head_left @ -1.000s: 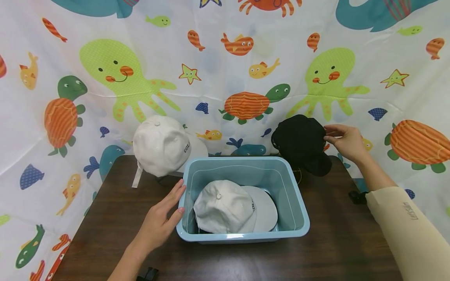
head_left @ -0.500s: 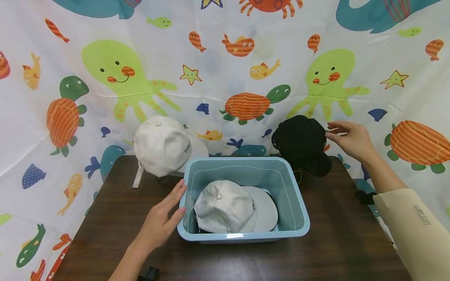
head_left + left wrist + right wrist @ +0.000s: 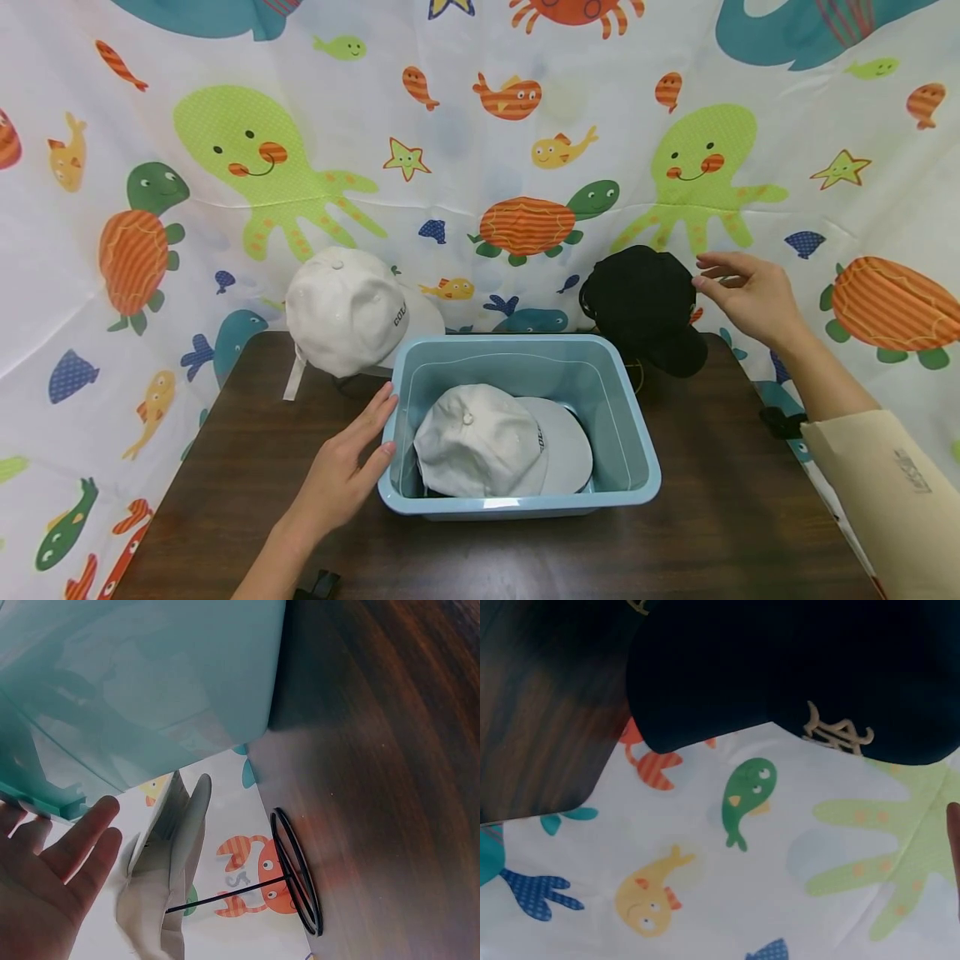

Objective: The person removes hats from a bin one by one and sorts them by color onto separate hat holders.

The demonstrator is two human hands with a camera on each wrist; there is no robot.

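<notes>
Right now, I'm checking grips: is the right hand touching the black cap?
Cannot tell. In the head view the right hand meets the black cap in outline, depth unclear; the right wrist view barely shows the hand.

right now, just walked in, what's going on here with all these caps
A person has their left hand against the left rim of a light blue rectangular plastic tub, which holds a white fabric cap. Their right hand is beside a black curved-brim cap at the back right; whether the fingertips touch it is unclear. A second white fabric cap sits on a black wire stand at the back left. Neither hand is gripping a cap.
</notes>
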